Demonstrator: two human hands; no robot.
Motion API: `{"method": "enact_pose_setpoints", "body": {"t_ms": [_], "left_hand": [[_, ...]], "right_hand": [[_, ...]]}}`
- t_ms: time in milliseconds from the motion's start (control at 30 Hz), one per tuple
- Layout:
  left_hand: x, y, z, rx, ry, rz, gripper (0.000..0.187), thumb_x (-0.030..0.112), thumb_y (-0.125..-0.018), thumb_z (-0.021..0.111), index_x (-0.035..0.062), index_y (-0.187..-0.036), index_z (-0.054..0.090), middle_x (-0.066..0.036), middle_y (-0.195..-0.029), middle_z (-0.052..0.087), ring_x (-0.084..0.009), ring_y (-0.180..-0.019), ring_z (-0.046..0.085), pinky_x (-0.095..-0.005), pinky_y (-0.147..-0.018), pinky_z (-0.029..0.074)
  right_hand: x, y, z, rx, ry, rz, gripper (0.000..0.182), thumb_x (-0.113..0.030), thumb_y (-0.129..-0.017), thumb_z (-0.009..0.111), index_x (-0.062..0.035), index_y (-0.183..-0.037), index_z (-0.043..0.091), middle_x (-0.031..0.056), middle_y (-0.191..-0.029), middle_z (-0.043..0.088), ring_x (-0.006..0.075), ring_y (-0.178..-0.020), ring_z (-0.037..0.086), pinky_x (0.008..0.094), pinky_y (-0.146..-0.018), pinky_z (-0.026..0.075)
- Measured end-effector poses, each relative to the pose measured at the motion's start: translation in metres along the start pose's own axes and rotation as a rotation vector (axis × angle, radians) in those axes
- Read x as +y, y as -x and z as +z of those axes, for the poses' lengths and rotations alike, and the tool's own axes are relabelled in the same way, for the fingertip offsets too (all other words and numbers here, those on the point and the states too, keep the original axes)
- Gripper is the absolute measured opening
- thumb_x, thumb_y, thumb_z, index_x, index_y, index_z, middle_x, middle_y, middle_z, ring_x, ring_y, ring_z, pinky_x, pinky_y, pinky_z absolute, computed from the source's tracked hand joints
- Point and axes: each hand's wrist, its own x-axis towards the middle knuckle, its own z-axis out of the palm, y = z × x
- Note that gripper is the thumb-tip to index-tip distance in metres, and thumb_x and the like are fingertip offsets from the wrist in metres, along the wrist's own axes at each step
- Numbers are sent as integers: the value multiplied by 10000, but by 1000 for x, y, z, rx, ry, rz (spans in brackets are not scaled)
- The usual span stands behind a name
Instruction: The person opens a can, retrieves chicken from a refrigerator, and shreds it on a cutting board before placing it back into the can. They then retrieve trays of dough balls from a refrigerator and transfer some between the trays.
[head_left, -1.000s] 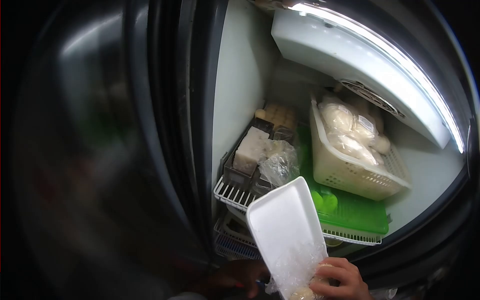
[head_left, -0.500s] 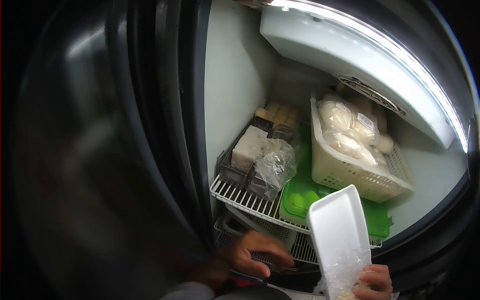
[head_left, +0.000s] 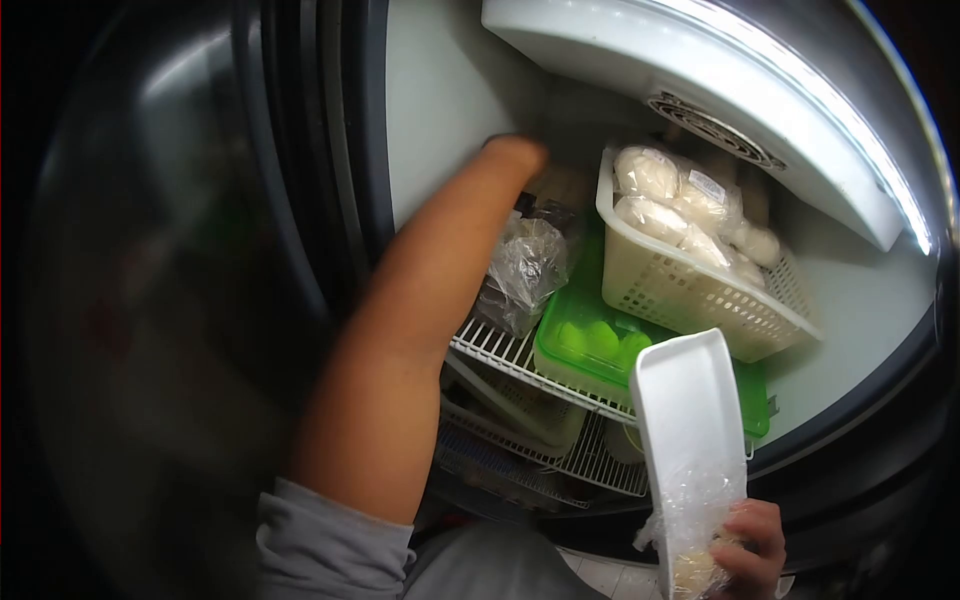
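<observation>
My left arm stretches up into the refrigerator, and my left hand (head_left: 518,152) is at the back left corner of the upper shelf. Its fingers are hidden from view. Beneath the forearm, a crumpled clear plastic bag (head_left: 532,262) lies on dark containers, which the arm partly covers. Lower right, my right hand (head_left: 757,545) is closed around the bottom end of a long white foam tray (head_left: 692,400). Torn cling film (head_left: 690,490) clings to that end, where some pale food (head_left: 697,572) shows near the fingers.
A white perforated basket (head_left: 690,305) of bagged pale rounded items (head_left: 700,205) sits right of the green-lidded container's (head_left: 575,310) front. White wire shelving (head_left: 490,345) supports them. A fan housing (head_left: 700,60) juts out above; the dark door (head_left: 290,150) stands at left.
My left hand has risen from below the upper shelf to its back left, the forearm now covering the white block there. My right hand still holds the tray. The view has shifted slightly.
</observation>
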Motion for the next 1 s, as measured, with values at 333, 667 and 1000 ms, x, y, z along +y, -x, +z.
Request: {"method": "enact_pose_setpoints", "body": {"t_ms": [333, 667, 1000], "left_hand": [[13, -22, 25, 27, -173, -5, 276, 139, -787, 607, 37, -1038, 659, -187, -1034, 640, -316, -1000, 620, -406, -820, 503], [24, 120, -20, 808, 458, -41, 352, 174, -785, 643, -18, -1076, 591, -206, -1052, 605, -274, -914, 628, -376, -789, 514], [80, 327, 127, 1032, 1922, -14, 411, 15, -875, 488, -14, -1281, 431, -135, -1182, 536, -171, -999, 562, -318, -838, 486]], "right_hand": [[-1, 13, -18, -122, 20, 4, 397, -261, -672, 778, -12, -943, 630, 220, -1075, 581, 429, -1002, 551, 464, -792, 477], [10, -2, 5, -44, -63, -69, 329, -264, -696, 754, -60, -918, 621, 165, -1014, 587, 367, -930, 574, 444, -771, 475], [6, -67, 53, -126, -198, -288, 305, -262, -645, 773, -96, -882, 675, 122, -1018, 617, 334, -928, 612, 391, -729, 507]]}}
